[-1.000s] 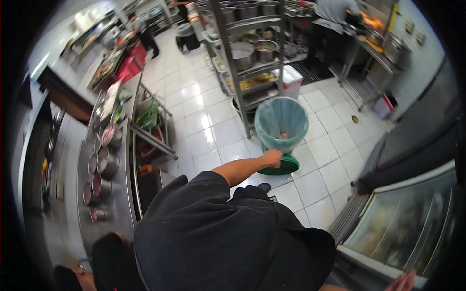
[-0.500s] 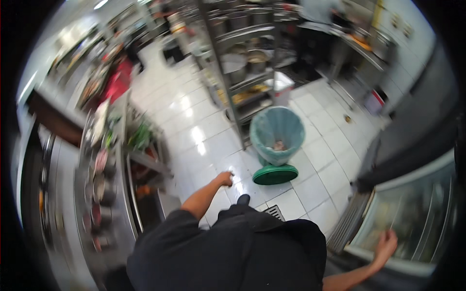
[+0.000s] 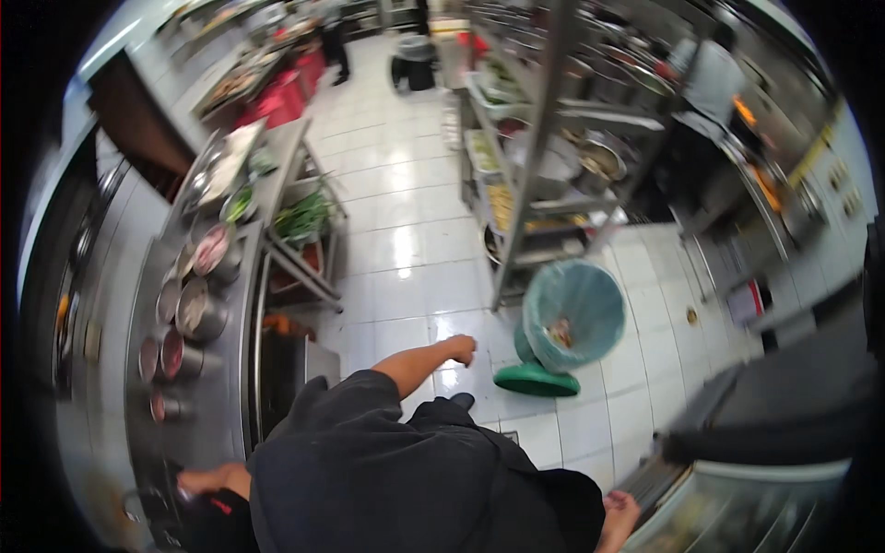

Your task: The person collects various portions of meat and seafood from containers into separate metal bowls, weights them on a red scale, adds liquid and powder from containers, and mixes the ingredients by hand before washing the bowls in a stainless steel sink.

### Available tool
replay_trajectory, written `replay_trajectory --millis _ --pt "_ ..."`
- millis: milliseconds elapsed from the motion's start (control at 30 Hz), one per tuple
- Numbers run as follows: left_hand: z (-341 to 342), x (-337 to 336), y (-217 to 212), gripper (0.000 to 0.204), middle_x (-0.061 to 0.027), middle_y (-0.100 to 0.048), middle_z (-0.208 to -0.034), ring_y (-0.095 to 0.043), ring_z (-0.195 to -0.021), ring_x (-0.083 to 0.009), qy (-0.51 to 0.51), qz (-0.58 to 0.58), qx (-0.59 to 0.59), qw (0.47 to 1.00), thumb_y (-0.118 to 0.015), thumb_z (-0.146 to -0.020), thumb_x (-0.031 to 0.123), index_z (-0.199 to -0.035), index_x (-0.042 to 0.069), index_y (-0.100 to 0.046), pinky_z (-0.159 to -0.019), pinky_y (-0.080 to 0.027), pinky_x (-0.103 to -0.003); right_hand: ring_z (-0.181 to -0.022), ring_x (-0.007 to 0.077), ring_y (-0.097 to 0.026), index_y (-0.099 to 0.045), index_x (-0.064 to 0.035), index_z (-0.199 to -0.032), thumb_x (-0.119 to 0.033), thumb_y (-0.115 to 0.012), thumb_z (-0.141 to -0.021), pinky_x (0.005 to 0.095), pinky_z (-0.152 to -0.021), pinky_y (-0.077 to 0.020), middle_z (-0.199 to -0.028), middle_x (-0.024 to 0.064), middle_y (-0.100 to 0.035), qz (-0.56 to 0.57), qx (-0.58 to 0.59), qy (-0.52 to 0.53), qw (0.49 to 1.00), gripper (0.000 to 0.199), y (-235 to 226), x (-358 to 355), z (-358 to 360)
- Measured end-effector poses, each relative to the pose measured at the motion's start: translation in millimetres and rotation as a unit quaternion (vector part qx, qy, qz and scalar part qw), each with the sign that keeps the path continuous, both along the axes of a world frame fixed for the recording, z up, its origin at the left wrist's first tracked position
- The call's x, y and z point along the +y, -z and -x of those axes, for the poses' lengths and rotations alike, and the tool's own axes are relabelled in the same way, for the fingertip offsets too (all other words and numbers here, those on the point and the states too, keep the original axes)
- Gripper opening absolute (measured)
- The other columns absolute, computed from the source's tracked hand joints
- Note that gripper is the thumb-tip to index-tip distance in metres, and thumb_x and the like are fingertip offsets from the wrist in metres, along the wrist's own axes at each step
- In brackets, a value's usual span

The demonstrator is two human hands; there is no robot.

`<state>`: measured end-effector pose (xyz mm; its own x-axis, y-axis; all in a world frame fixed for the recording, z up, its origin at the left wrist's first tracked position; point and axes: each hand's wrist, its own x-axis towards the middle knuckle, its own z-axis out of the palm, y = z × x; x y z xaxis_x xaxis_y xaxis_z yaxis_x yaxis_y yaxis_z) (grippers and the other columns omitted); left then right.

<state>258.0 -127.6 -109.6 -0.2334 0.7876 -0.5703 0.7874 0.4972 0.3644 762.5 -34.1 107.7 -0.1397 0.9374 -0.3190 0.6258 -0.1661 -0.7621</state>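
Observation:
My left hand (image 3: pixel 458 349) is held out in front of my body above the tiled floor, its fingers curled in with nothing visible in them. Close to its right stands a green bin (image 3: pixel 590 318) lined with a bluish-green bag, some scraps at its bottom. The bin's round green lid (image 3: pixel 536 380) is down at its base. My right hand (image 3: pixel 621 509) hangs low by my right side, near the corner of a glass-topped case (image 3: pixel 747 507). Its fingers are loosely bent and apart, and I see nothing held.
On the left, a steel counter (image 3: pixel 217 396) carries several metal pots; leafy greens (image 3: pixel 304 217) lie on a shelf beyond. Another person's arm (image 3: pixel 217 479) reaches over the counter at lower left. A steel rack (image 3: pixel 535 184) stands ahead; a worker (image 3: pixel 710 88) is behind it.
The view has swung left, so the bin and rack appear farther right. My right hand has moved from over the glass-topped case toward my side. Another person's arm has appeared at lower left.

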Motion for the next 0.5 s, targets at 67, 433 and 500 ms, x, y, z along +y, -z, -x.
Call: replay_trajectory --millis 67,433,500 --pt "5 18 -23 0.054 -0.0187 -0.063 -0.102 -0.060 -0.096 -0.0330 -0.013 -0.022 -0.026 0.999 -0.074 -0.057 0.024 -0.106 0.004 -0.063 -0.081 -0.049 -0.040 -0.049 0.0063 -0.047 -0.059 0.0009 -0.074 0.001 -0.066 -0.068 0.0214 -0.045 -0.0375 -0.058 0.0023 -0.055 -0.003 0.023 -0.045 0.999 0.009 -24 -7 62" --pt "16 11 -171 0.025 -0.0030 -0.061 -0.075 -0.058 -0.065 -0.0148 -0.011 0.130 -0.449 0.884 -0.073 -0.064 0.014 -0.086 0.007 -0.062 -0.056 -0.048 -0.031 -0.049 0.0140 -0.053 -0.066 -0.0009 -0.076 -0.010 -0.068 -0.074 0.0279 -0.049 -0.0434 -0.057 0.0077 -0.060 -0.017 -0.035 -0.342 0.939 0.009 8 59 211" --pt "22 7 -189 0.019 -0.0025 -0.060 -0.074 -0.057 -0.064 -0.0138 0.078 0.168 -0.500 0.846 -0.068 -0.069 0.010 -0.086 0.007 -0.061 -0.055 -0.047 -0.031 -0.051 0.0152 -0.054 -0.068 -0.0050 -0.080 -0.018 -0.069 -0.074 0.0290 -0.051 -0.0444 -0.059 0.0087 -0.061 -0.029 -0.098 -0.386 0.917 0.014 81 93 201"
